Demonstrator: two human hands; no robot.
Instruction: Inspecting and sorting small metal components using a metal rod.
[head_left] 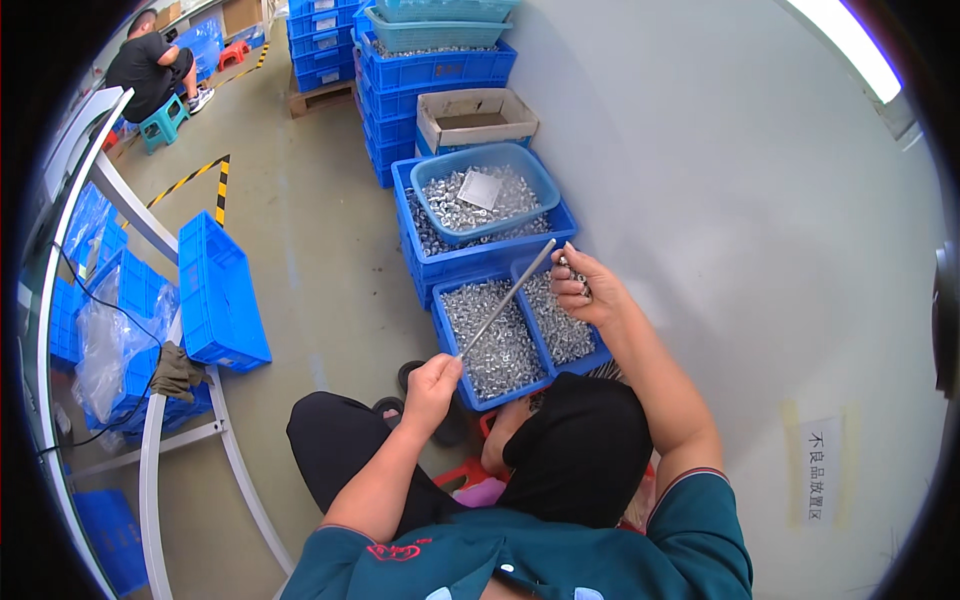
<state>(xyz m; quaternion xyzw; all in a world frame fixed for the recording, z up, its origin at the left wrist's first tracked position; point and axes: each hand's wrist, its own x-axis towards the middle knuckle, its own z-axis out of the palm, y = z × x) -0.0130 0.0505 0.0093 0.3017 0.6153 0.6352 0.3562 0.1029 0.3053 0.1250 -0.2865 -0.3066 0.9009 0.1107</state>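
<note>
My left hand (434, 389) is closed around the lower end of a thin grey metal rod (510, 298), which slants up and to the right. Near the rod's upper end, my right hand (590, 285) is curled around several small metal parts (572, 268) that look like nuts; whether it also touches the rod I cannot tell. Below both hands stands a blue bin (474, 405) full of small shiny metal parts. Beside it is a second blue bin (603, 357) holding similar pieces.
Beyond the bins, a light blue basin (552, 190) of metal parts sits on a larger blue crate (415, 262). Stacked crates (385, 105) and a white box (435, 135) stand farther back, along the wall (720, 200). A white metal frame (150, 470) and an empty-looking blue crate (215, 300) are at left; a seated person (140, 65) is far off.
</note>
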